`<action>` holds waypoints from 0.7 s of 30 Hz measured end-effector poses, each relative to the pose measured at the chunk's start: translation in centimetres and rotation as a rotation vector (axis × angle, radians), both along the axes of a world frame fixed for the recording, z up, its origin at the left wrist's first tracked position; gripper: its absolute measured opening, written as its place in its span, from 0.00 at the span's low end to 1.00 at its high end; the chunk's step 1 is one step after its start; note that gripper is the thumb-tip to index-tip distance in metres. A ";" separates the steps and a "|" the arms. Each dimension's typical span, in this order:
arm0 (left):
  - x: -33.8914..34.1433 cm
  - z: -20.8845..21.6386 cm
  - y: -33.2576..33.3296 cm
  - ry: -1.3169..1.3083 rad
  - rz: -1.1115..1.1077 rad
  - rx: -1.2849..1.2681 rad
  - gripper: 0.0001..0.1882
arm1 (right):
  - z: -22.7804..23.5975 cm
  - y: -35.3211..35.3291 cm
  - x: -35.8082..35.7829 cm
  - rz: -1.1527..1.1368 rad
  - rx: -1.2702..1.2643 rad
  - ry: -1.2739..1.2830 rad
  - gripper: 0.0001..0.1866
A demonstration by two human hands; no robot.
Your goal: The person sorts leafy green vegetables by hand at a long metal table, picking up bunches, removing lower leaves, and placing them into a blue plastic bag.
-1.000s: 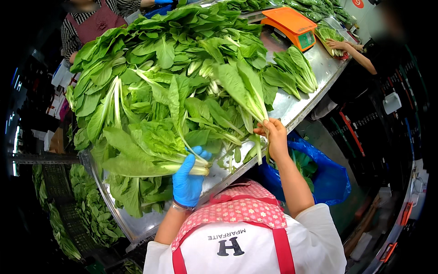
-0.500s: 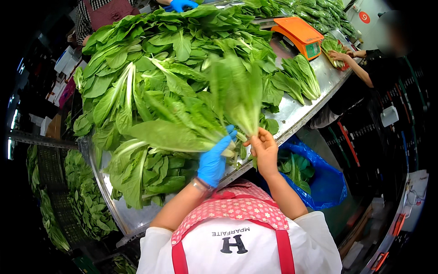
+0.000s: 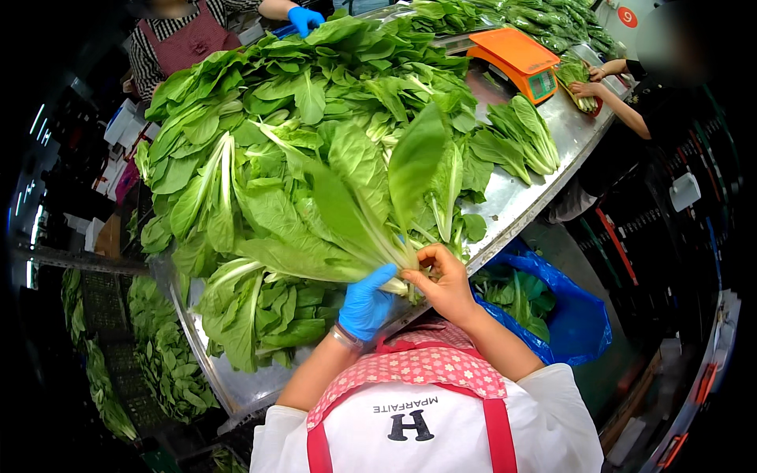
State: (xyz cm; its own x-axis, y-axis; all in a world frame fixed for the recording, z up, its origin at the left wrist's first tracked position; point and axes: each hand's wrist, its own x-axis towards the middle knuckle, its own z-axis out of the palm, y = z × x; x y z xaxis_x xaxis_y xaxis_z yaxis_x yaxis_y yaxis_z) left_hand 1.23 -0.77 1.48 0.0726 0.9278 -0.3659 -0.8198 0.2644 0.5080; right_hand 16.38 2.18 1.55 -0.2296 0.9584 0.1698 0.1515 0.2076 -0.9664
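Note:
My left hand (image 3: 366,304), in a blue glove, is closed round the stem ends of a bunch of leafy greens (image 3: 335,217). Its broad leaves fan up and to the left over the table. Bare and pinched, my right hand (image 3: 444,282) grips pale stems at the right side of the same bunch, touching it. An upright green leaf (image 3: 416,154) rises from these stems. Behind the bunch spreads a large heap of loose leafy greens (image 3: 276,91), and more greens (image 3: 256,311) lie to the left of my gloved hand.
An orange weighing scale (image 3: 516,57) stands at the back right of the metal table (image 3: 516,209), near a separate bunch of greens (image 3: 524,138). Below the table's right edge hangs a blue bag (image 3: 579,319) with leaves inside. Crates of greens (image 3: 162,347) stand at left. Two co-workers are across and right.
My right hand has brought its greens down and left against the bunch in my left hand. The far co-worker's gloved hand has moved slightly left.

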 end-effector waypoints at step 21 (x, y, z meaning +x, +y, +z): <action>-0.8 -0.1 1.0 0.440 -0.127 0.173 0.20 | -14.4 -3.8 22.7 -0.804 -0.897 0.723 0.16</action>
